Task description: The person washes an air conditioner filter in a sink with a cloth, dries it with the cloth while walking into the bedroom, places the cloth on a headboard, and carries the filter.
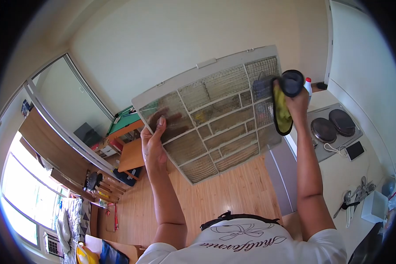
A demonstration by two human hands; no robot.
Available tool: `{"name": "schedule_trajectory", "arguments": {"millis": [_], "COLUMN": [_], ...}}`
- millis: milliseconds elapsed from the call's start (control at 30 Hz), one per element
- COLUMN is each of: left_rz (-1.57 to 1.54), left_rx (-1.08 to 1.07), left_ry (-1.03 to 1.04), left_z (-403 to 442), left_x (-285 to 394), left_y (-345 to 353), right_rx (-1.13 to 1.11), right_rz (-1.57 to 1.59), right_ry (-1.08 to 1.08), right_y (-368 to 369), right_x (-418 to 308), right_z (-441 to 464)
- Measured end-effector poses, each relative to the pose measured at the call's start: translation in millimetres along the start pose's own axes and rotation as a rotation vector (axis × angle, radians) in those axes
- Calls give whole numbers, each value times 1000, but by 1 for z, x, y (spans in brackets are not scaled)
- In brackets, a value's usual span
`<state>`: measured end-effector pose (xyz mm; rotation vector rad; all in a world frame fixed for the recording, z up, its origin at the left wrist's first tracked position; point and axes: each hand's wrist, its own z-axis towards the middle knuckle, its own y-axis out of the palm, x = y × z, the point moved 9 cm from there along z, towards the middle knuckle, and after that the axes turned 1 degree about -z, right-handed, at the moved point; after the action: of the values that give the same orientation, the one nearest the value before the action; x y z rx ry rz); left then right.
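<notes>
A large rectangular mesh air filter (224, 119) with a pale plastic frame is held up tilted in front of me. My left hand (154, 143) grips its left edge, thumb on the near face and fingers showing through the mesh behind. At the filter's upper right side, my right hand (297, 105) is closed around a folded yellow-green cloth with black edging (282, 110). A dark rolled part of the cloth covers some of my fingers. The cloth is against or very close to the mesh; contact is not clear.
On the right, a counter (334, 176) carries a two-plate cooker (341, 123), a phone (355, 151) with a white cable, several utensils (361, 191), a white container (375, 207) and a red-capped bottle (308, 83). Left are a green-topped table (122, 123), an orange-brown bench (131, 156) and stools (108, 187).
</notes>
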<state>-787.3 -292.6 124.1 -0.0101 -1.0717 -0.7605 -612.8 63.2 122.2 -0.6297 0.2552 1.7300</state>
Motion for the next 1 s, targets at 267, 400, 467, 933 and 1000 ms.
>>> {"name": "schedule_trajectory", "arguments": {"millis": [267,400,467,933,1000], "left_rz": [157,412,607,418,493], "left_rx": [-177,-358,-382,-242,-245], "left_ry": [-86,-74,-1,34,64], "left_z": [-15,-27,-28,-30,-27], "left_x": [-10,-29,-28,-9,0], "left_y": [48,86,95,79,72], "right_rx": [-209,-245,-302,-282,-406], "right_rz": [552,169,225,210,148], "right_ry": [-383,-615,-437,-506,-524], "right_y": [12,62,76,60,58], "right_x": [-97,-150,-154,-157,-135], "right_z": [3,-16,-13,0,4]}}
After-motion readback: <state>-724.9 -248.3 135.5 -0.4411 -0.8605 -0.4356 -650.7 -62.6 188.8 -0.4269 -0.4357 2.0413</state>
